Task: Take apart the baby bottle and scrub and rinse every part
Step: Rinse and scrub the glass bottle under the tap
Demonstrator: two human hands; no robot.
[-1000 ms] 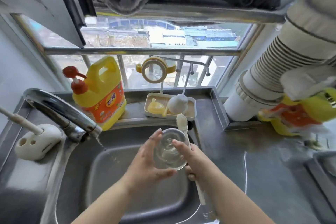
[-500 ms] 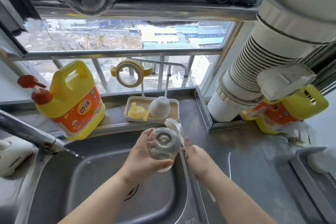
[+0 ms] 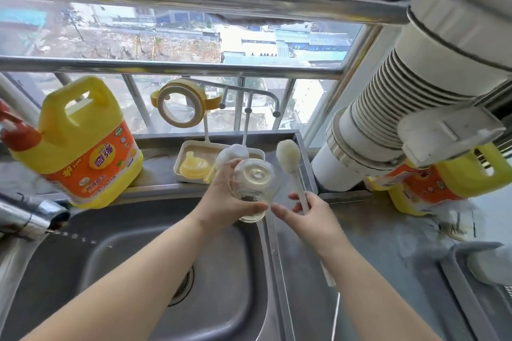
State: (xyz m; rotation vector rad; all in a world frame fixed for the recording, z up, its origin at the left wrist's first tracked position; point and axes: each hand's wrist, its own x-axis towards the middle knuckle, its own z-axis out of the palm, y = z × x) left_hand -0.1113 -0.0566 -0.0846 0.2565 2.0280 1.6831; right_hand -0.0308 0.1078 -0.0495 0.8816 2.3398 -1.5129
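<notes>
The clear bottle (image 3: 255, 188) is held over the sink's (image 3: 138, 271) right rim, the left hand (image 3: 227, 202) curled round it. Just right of the sink, the brush (image 3: 291, 163) handle is pinched by the right hand (image 3: 307, 216), sponge upward.

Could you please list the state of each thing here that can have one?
left hand: grips the glass bottle.
glass bottle: cap off, held above the sink edge.
right hand: holds the brush handle.
sponge brush: out of the bottle, head up.
collar ring: off the bottle, hung on the rack.
yellow nipple: lying in the tray.
faucet: flow cannot be told.
</notes>
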